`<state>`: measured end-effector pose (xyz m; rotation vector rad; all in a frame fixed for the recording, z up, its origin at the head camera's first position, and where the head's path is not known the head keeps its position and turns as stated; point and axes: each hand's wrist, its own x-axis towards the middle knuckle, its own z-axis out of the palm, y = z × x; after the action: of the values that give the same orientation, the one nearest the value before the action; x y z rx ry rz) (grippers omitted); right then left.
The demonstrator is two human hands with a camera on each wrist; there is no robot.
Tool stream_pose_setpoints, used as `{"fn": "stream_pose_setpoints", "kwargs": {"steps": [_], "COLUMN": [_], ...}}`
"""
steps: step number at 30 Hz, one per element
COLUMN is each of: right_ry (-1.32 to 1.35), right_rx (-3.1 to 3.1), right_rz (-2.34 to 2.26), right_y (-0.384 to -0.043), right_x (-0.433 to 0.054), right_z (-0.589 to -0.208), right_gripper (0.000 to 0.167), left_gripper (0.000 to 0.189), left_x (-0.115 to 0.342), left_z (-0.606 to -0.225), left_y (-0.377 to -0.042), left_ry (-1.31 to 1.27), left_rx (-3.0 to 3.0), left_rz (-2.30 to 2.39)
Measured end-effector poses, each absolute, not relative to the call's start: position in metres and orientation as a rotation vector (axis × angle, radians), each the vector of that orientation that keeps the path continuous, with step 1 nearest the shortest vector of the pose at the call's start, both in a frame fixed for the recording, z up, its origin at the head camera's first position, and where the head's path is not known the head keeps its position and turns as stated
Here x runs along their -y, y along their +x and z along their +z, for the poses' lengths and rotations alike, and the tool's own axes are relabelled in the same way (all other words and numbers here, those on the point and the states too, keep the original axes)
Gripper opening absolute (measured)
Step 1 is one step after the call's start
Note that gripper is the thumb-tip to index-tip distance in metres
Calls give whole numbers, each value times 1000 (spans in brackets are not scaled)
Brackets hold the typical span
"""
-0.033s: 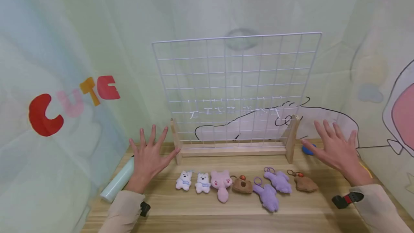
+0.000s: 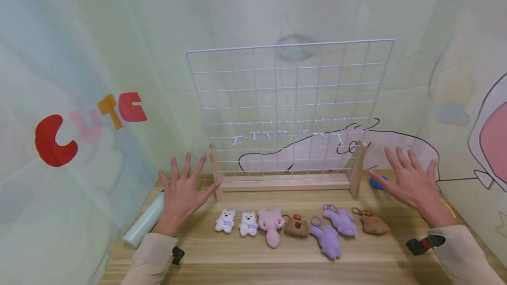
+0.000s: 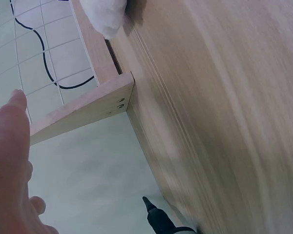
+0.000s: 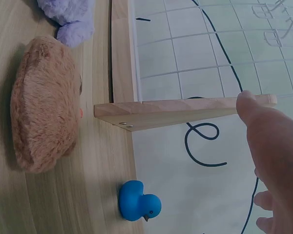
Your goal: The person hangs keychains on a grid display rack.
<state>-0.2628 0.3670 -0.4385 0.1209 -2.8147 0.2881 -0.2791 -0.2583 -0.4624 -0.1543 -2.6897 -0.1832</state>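
Observation:
My left hand (image 2: 184, 195) is spread with straight fingers beside the left wooden post of a white wire grid rack (image 2: 285, 109), holding nothing. On the other side, my right hand (image 2: 413, 184) is spread too, near a blue rubber duck (image 4: 136, 201). Between them a row of plush keychains lies on the table: a white dog plush (image 2: 225, 221), a second white dog plush (image 2: 248, 224), a pink plush (image 2: 271, 227), a brown plush (image 2: 297, 227), two purple plushes (image 2: 328, 242), and another brown plush (image 4: 44, 105). Several white hooks (image 2: 282, 134) hang on the grid.
A pale green cylinder (image 2: 144, 221) with a black tip lies at the table's left edge, partly behind the left wrist. The rack's wooden base (image 2: 285, 185) stands at the back of the wooden table (image 2: 237, 272). Printed fabric (image 2: 99, 56) surrounds the table.

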Motion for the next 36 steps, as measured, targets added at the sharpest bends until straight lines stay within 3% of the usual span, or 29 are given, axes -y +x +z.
{"fn": "stream_pose_setpoints", "kwargs": {"steps": [19,23,32,36], "right_ry": [157,227,320,401], "right_rx": [2743,2660,2918,3066], "right_rz": [255,291,566,692], "right_y": [-252,-244,-240,-244], "right_x": [-358,-352,-329,-323], "right_z": [-438,-442,-468,-481], "right_gripper": [101,88,37,29], "left_gripper": [97,90,67,58], "left_x": [257,255,236,225], "left_z": [-473,-476,-488,-490], "left_y": [-280,-274,-269,-276], "left_ry": [-115,-159,-255,-220], "left_rx": [2675,2608,2483,2472], "left_rz": [-185,-214,-666,-842]}}
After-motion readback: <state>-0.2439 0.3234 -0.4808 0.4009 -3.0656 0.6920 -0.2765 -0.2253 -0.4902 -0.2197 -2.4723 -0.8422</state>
